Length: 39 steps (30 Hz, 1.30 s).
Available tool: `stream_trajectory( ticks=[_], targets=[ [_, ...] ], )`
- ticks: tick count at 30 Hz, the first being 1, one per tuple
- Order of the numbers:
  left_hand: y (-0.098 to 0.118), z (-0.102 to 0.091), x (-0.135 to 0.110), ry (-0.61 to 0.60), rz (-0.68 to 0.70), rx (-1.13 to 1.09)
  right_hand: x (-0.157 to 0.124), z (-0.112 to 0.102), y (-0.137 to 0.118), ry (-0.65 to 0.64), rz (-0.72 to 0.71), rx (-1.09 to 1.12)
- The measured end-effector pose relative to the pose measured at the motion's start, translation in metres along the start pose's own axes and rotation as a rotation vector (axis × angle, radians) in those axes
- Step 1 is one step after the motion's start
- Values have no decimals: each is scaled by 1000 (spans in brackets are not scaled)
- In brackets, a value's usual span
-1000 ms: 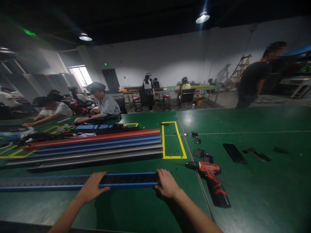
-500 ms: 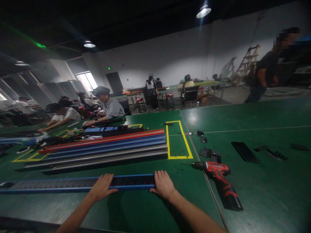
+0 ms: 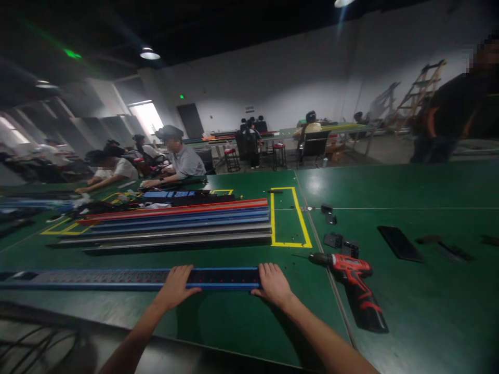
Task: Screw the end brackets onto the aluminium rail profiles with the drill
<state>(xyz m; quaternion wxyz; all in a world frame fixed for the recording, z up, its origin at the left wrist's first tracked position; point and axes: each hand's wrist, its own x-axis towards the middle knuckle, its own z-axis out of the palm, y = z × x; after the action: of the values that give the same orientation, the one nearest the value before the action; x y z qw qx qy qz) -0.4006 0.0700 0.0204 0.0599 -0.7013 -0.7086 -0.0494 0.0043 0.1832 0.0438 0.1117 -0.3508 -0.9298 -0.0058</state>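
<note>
A long blue rail [image 3: 117,279] with a dark slotted top lies across the green table [image 3: 241,322] in front of me. My left hand [image 3: 176,287] rests flat on the rail near its middle, fingers stretched out. At the rail's right end, my right hand [image 3: 274,283] curls its fingers over the top edge and grips it. A red and black cordless drill [image 3: 351,283] lies on the table just right of my right hand.
A stack of long red, blue and grey rails [image 3: 175,223] lies behind the blue rail. A yellow tape rectangle [image 3: 290,217], small black parts [image 3: 337,241] and a black flat panel [image 3: 399,243] sit further right. Several people [image 3: 177,158] work at the far left; one person [image 3: 452,117] stands at the right.
The view has swung a little to the left and down. Both hands have stayed on the blue rail, and the rail has shifted only slightly.
</note>
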Motion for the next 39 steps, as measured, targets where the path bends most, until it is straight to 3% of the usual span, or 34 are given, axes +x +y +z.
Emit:
stream_trajectory(
  ticks=[5,10,18,24,27,30,33,36,39],
  targets=[
    [28,-23,2,-11,-27,-75,-2,33,13,173,-38,-83],
    [28,-18,10,-13,-86,-26,6,68,32,303,-141,-111],
    [28,-11,4,23,-78,-88,3,68,32,400,-156,-89],
    [17,-5,5,15,-86,-151,6,73,31,435,-151,-44],
    [16,-14,5,-49,-81,-118,3,59,22,367,-101,-56],
    [19,-25,1,-73,-54,-117,-3,28,5,214,-3,-62],
    [12,-21,-3,-55,-10,-126,1,5,-11,52,103,-20],
    [-1,-10,-2,-12,-22,-63,11,-1,-18,-32,133,39],
    [-5,-9,0,-70,-50,-19,12,0,-20,-76,163,117]
  ],
)
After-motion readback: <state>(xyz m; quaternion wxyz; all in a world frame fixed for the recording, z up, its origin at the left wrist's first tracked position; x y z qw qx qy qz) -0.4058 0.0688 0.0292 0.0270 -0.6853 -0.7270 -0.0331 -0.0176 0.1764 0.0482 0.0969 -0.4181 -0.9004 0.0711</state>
